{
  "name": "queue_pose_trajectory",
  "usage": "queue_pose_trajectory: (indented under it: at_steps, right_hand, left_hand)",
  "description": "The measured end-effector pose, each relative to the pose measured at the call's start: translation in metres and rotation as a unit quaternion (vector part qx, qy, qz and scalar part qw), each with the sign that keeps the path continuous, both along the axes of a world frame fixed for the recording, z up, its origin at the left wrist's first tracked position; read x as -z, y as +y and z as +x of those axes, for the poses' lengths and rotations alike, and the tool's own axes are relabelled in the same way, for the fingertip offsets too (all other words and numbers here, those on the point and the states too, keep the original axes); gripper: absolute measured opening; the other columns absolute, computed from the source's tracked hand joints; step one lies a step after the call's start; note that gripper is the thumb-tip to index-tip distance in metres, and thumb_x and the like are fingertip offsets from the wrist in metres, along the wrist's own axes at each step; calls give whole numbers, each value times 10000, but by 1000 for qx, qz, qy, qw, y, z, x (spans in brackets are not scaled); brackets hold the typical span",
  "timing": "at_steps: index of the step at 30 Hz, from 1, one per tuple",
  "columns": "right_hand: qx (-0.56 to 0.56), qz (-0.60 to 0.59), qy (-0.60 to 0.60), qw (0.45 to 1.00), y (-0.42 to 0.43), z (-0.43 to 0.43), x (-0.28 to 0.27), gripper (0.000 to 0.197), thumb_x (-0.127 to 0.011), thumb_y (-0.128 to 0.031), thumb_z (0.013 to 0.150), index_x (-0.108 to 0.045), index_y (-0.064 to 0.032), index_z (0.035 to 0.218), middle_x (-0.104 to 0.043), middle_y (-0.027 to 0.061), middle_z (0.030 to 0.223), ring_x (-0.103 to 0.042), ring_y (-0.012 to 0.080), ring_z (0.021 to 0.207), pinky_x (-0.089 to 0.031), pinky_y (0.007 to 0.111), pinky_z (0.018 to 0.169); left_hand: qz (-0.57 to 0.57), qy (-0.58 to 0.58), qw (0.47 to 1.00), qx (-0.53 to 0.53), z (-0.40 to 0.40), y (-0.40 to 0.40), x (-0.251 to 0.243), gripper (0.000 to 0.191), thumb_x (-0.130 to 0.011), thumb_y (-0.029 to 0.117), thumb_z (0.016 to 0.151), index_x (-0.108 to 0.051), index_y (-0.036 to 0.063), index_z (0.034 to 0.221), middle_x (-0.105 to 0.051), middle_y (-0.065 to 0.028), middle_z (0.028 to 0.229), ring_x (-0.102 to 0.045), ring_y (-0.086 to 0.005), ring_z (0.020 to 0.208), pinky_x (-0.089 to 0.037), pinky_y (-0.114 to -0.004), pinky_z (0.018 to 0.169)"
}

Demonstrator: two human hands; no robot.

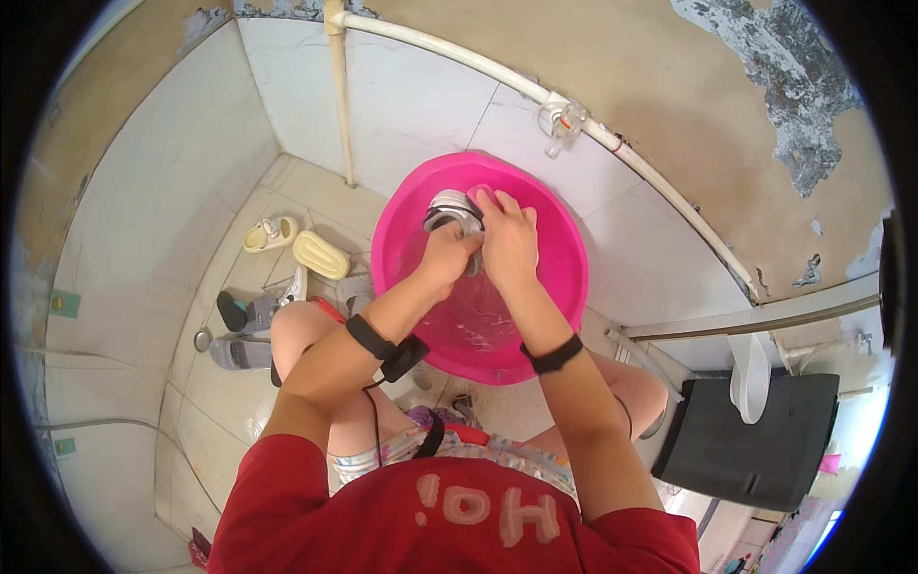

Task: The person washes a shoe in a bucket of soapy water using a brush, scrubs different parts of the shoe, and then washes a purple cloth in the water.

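A white and grey shoe (452, 201) with dark trim is held above the water in a bright pink plastic basin (393, 237). My left hand (446, 257) grips the shoe at its opening, with fingers partly inside. Against the side of the shoe, my right hand (510, 240) holds a small pink object (479, 191). That object is mostly hidden by the fingers, so I cannot tell whether it is a brush. Shallow, slightly cloudy water (477, 316) covers the basin's bottom.
Left of the basin, a pale yellow clog (270, 234), an upturned yellow sole (321, 255), a white shoe (295, 285) and grey slippers (240, 354) lie on tiles. A clear-handled valve (563, 125) juts from the wall pipe (445, 49). A black box-like object (749, 438) stands right.
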State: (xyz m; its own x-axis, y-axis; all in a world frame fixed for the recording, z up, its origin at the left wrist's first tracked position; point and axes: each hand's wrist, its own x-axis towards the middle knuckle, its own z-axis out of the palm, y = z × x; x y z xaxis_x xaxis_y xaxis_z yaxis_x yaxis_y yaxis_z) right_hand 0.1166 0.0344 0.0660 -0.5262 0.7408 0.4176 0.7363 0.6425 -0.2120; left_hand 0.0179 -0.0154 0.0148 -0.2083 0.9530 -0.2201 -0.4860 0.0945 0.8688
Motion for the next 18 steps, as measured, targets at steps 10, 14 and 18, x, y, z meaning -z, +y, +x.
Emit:
queue_pose_trajectory:
  at_steps: [10,14,18]
  right_hand:
    - [-6,37,15,999,-20,10,8,389,-491,-48,863,-598,-130,1227,-591,159,1202,-561,349,890,-425,402,873]
    - [34,6,-21,999,5,9,3,485,-534,10,779,-590,-161,1230,-570,138,1241,-545,346,923,-465,406,825]
    - [-13,49,48,998,-30,19,2,441,-515,3,809,-613,-131,1218,-573,168,1250,-550,347,919,-444,392,857]
  left_hand:
    - [7,3,1000,12,4,-2,1,183,-555,1,858,-607,-13,1033,-634,-66,947,-585,-122,797,-455,-271,713]
    - [33,35,999,25,2,1,2,207,-546,-10,856,-604,-12,1055,-638,-61,965,-586,-120,844,-453,-272,744]
    - [26,-23,999,-4,-10,-1,-7,181,-552,-10,845,-611,-6,1017,-628,-46,894,-570,-112,784,-440,-263,673]
